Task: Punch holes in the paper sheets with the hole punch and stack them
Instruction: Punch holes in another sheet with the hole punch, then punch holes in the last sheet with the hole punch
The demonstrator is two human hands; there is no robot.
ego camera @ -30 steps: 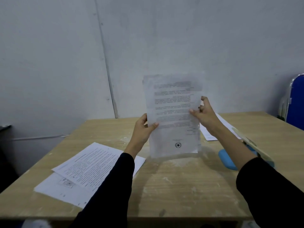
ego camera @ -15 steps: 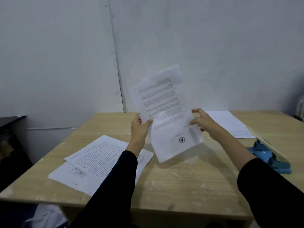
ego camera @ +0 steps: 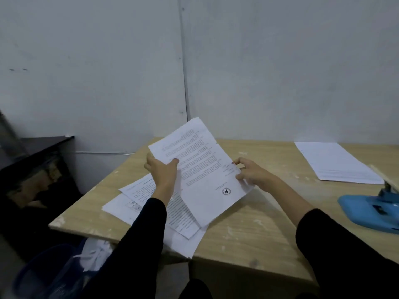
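Observation:
A few printed sheets [ego camera: 205,175] with a round star seal are held tilted above the table's left part. My left hand [ego camera: 160,172] grips their left edge, thumb on top. My right hand [ego camera: 251,172] pinches their right edge. Under them a loose stack of printed sheets [ego camera: 151,203] lies on the wooden table [ego camera: 254,231], overhanging its front edge. A blue hole punch [ego camera: 371,210] sits at the right, apart from both hands. A neat pile of white sheets [ego camera: 334,162] lies at the far right.
A grey wall stands behind the table. A dark low shelf [ego camera: 36,152] is at the left. Below the table's left corner are a dark blue bin [ego camera: 49,275] and crumpled white material [ego camera: 95,251].
The held sheets have swung left and down, from upright over the table's middle to tilted above the left stack. Both hands went with them, and my view turned left.

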